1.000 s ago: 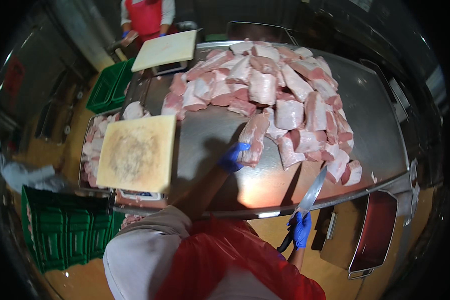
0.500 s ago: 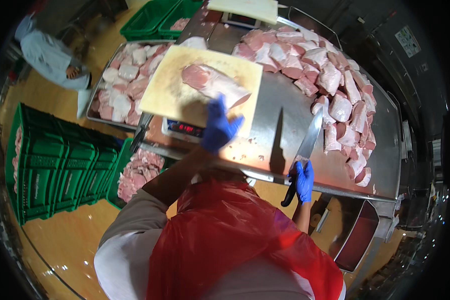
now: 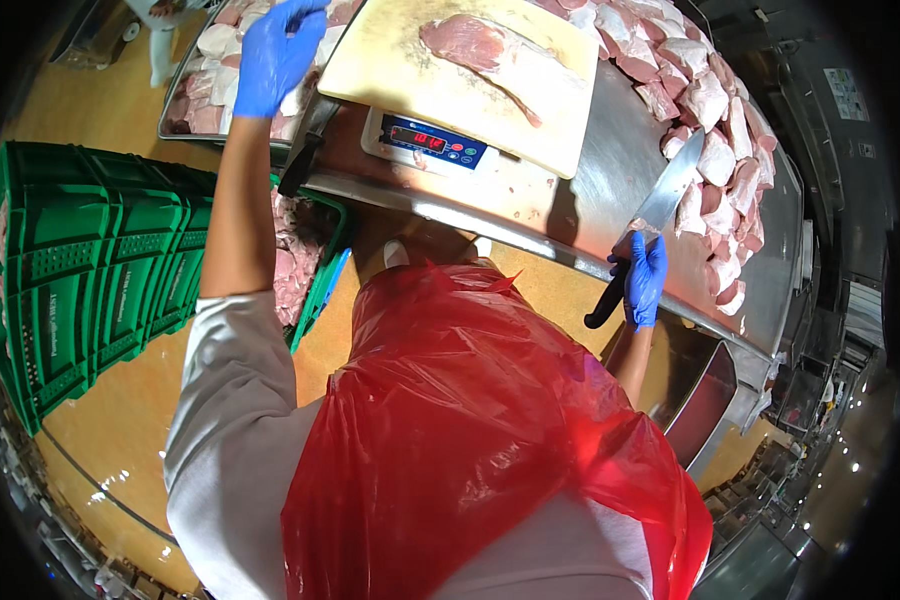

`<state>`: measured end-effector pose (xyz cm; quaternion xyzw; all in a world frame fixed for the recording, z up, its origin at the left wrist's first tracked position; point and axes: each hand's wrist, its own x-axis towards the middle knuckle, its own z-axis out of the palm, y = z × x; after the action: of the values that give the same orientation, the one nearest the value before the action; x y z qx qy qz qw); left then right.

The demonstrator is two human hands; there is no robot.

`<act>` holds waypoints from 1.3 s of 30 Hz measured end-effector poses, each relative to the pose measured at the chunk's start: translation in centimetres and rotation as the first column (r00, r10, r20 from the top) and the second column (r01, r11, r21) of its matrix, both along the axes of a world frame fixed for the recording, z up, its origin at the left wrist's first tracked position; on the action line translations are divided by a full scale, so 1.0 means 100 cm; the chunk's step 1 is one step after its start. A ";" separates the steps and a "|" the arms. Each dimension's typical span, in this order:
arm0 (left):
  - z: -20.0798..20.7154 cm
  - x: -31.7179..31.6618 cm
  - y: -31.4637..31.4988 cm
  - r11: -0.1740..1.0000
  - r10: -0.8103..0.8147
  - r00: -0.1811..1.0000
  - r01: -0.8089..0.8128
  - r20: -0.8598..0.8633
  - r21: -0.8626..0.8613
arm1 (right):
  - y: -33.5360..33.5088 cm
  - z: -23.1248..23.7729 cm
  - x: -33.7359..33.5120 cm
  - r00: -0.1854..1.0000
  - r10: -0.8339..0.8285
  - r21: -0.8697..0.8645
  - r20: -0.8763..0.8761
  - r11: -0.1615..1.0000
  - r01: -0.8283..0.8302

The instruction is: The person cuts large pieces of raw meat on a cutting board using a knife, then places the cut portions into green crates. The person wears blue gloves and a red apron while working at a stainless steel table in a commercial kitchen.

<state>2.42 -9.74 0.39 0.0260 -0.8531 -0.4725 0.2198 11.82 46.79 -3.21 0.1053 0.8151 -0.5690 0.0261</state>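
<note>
My left hand [image 3: 278, 58], in a blue glove, is raised over a metal tray [image 3: 192, 137] of pink meat pieces. Its fingers are apart, with nothing visible in them. In my right hand [image 3: 647, 280], also blue-gloved, is a large knife [image 3: 673, 185]. The fingers wrap its black handle, and the blade points up and away beside a heap of cut meat [image 3: 715, 160]. A long piece of meat [image 3: 500, 60] lies on the pale cutting board [image 3: 390, 75]. The board rests on a digital scale [image 3: 428, 140] with a lit red display.
The steel table [image 3: 610, 200] runs along my front. A black handle [image 3: 300, 165] juts at its left edge. Below, a green crate [image 3: 320, 310] holds meat scraps, next to stacked green crates [image 3: 80, 270]. A metal bin [image 3: 700, 400] stands below right. Another person's leg [image 3: 160, 55] shows far left.
My left hand has left the meat on the board and moved left over the tray. The right hand still holds the knife. The view has shifted, so the table sits higher in it.
</note>
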 end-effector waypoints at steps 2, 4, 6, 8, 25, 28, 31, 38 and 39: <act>0.042 -0.010 0.015 0.983 0.068 0.996 -0.077 -0.056 -0.167 | -0.005 0.005 -0.002 1.000 0.002 -0.002 0.000 1.000 -0.002; 0.044 -0.032 0.022 1.000 -0.011 0.992 0.008 -0.128 -0.026 | -0.007 0.007 -0.002 1.000 -0.009 0.011 0.003 1.000 0.009; 0.061 -0.048 0.039 0.994 -0.097 0.988 0.089 -0.119 -0.071 | -0.008 0.008 -0.001 1.000 -0.026 0.010 0.002 1.000 0.026; 0.055 -0.074 0.042 0.965 -0.165 0.964 0.114 -0.209 -0.236 | -0.011 0.012 -0.001 0.999 -0.031 0.005 -0.005 0.999 0.031; -0.010 -0.135 0.145 0.482 -0.471 0.741 0.671 0.479 -0.564 | -0.027 0.025 -0.027 1.000 0.008 0.010 -0.009 1.000 -0.008; -0.002 -0.109 0.146 0.622 -0.405 0.797 0.599 0.448 -0.505 | -0.040 0.024 -0.036 0.998 0.056 0.004 0.008 0.998 -0.056; -0.011 -0.049 0.146 0.796 -0.329 0.867 0.468 0.374 -0.384 | -0.053 0.030 -0.036 0.993 0.117 0.005 -0.021 0.993 -0.117; -0.046 0.074 0.077 0.963 -0.124 0.937 0.034 0.327 0.268 | -0.040 0.003 -0.021 0.994 0.093 0.002 0.060 0.996 -0.094; -0.049 0.074 0.076 0.975 -0.127 0.952 0.068 0.277 0.214 | -0.040 0.001 -0.021 0.993 0.103 0.016 0.057 0.994 -0.104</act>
<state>9.86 -2.16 -4.46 0.0744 -0.8240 -0.5579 0.0652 9.68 42.76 -3.07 0.0791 0.8239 -0.5558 0.0773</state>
